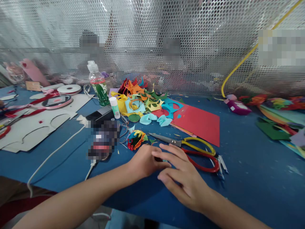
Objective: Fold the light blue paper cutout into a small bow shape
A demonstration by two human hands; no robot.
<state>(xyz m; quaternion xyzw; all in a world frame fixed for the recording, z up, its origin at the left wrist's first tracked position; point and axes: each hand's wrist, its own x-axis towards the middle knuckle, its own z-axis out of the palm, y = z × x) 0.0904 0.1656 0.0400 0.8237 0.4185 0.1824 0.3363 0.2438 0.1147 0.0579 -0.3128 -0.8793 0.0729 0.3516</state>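
Observation:
My left hand (144, 162) rests on the blue table (250, 165) with its fingers curled under, and what lies beneath them is hidden. My right hand (182, 176) lies partly over it, fingers stretched out and together, fingertips touching the left hand. Just beyond the hands sits a small bundle of coloured paper strips (135, 139). Scissors with yellow and red handles (190, 149) lie closed right behind my right hand.
A pile of cut coloured paper (140, 98) and a red sheet (200, 122) lie further back. A bottle (98, 84), glue stick (115, 107), phone with white cable (101, 140), ribbon rolls (64, 93), grey card (28, 130), tweezers (222, 165) and paper stacks (283, 124) surround them. Perforated metal screen behind.

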